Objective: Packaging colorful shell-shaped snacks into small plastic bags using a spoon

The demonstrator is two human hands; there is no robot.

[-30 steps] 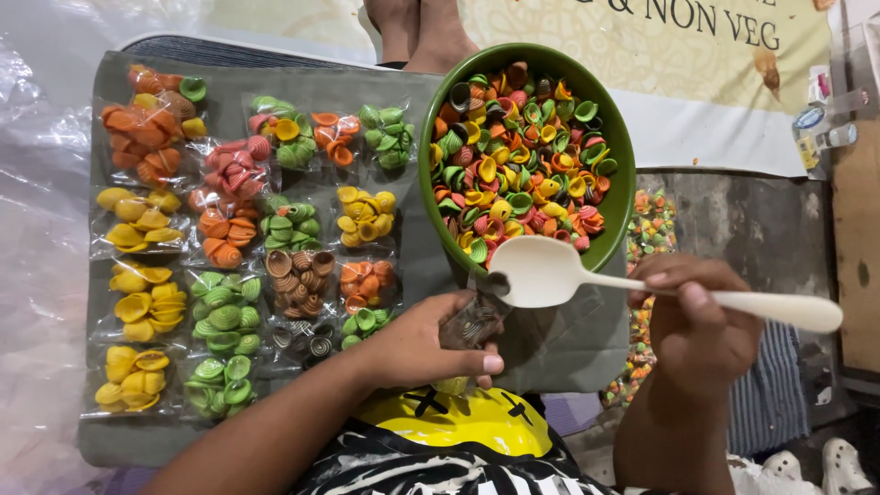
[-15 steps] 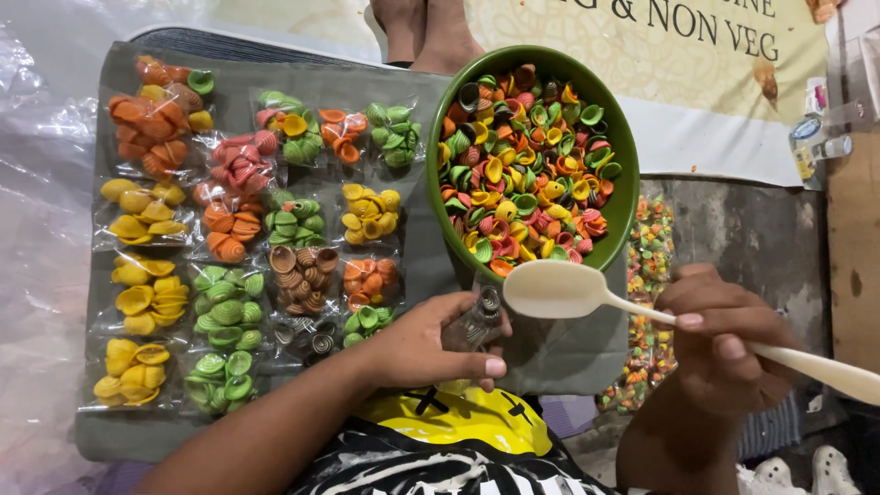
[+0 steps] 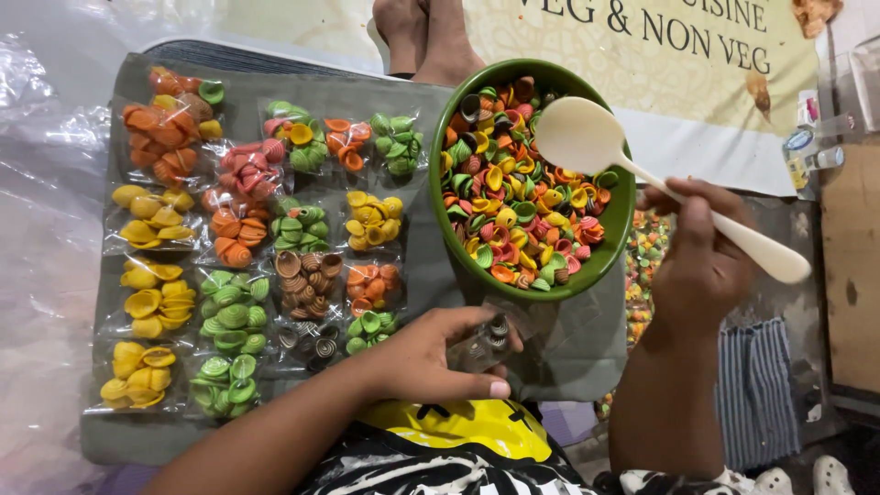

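Two bare hands are at work over a grey mat (image 3: 431, 266) crowded with small clear plastic packets of shell-shaped snacks (image 3: 302, 284). The right hand (image 3: 701, 252) has its fingers wrapped tight around the handle of a cream-coloured plastic spoon (image 3: 642, 174), and the spoon's round bowl hovers above the heap in the deep green round bowl (image 3: 614, 238), near its far right rim. That green bowl is piled with mixed shells in orange, yellow, green, pink and brown, and it sits on the mat's right side.

The left hand (image 3: 431, 353) lies low, just below the green bowl's near edge, fingers closed on a small clear packet of brown spiral shells (image 3: 486, 344), pinched between thumb and fingertips. The packet touches the mat, just right of the laid-out rows.

Those rows run to the left: yellow shells down the far-left column, orange ones at the top, green, pink and brown clusters in between, each sealed in its own little bag.

A pale printed banner (image 3: 642, 82) spreads behind the bowl. A pair of bare feet (image 3: 426, 37) stands at the top edge, belonging to another person. A yellow rounded object (image 3: 458, 426) sits close to the person's body, under the left wrist.
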